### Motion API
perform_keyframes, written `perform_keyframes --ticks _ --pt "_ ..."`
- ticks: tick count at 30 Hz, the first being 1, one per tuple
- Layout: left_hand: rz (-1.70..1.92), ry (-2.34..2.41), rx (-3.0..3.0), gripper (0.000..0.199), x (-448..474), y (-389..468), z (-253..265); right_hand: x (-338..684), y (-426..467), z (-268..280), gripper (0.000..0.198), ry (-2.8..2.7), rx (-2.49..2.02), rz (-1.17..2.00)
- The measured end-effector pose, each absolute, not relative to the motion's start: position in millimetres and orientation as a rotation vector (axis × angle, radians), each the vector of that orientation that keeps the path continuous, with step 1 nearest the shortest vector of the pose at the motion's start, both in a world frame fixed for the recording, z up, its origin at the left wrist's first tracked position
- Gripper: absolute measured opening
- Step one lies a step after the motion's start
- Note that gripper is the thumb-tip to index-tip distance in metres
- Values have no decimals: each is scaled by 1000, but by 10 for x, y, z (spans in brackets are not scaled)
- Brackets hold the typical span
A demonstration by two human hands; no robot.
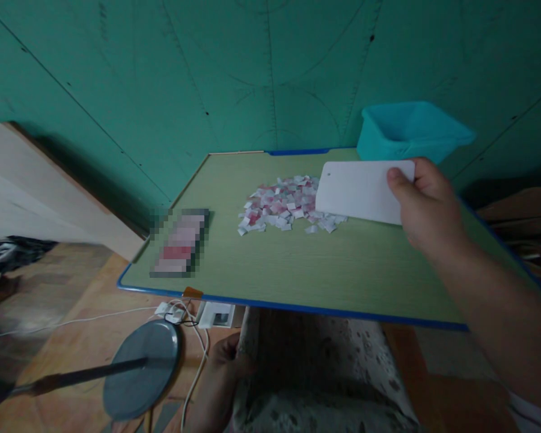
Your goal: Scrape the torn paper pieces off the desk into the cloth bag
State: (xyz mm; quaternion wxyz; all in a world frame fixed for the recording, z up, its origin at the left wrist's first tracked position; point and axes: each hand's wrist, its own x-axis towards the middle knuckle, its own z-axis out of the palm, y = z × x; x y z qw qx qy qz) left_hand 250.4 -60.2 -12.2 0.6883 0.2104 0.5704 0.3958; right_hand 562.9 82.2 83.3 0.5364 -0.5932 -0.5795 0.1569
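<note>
My right hand (428, 210) grips one end of a thin white board (360, 189) with rounded corners and a small hole near its far corner. The board is held tilted over the right side of a pile of small white and pink paper-like pieces (284, 201), and its lower edge hides part of them. The pile lies on a pale green table (297, 264) with blue edging. Below the table's front edge, my left hand (229, 355) is closed at the edge of a dark-patterned cloth (369, 349) over my lap.
A turquoise plastic bin (406, 129) stands at the table's back right against a green wall. On the left lies a blurred-out flat object (180, 243). Below are white cables (202, 343), a power strip (169, 311) and a round grey stand base (142, 367). A pale panel (63, 186) leans at left.
</note>
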Motion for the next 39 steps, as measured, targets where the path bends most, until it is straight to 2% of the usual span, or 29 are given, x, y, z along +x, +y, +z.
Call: perform_keyframes --ticks 6,14,20,26,32,39 --pt "916 1278 486 16 2533 -612 -129 5549 791 898 19 -1374 -1529 118" --pt "925 1231 463 13 2562 -596 -127 5540 871 770 16 -1410 -1584 350" --pt "925 1282 492 11 2559 -601 -173 5539 889 721 14 -1353 -1356 593" --pt "912 1284 480 18 2566 -607 -175 5530 891 765 10 -1297 -1373 557" --pt "917 1248 460 18 2588 -609 -152 5504 885 770 9 -1257 -1294 738" --pt "899 1262 488 20 2584 -602 -103 5538 876 755 16 -1288 -1371 580"
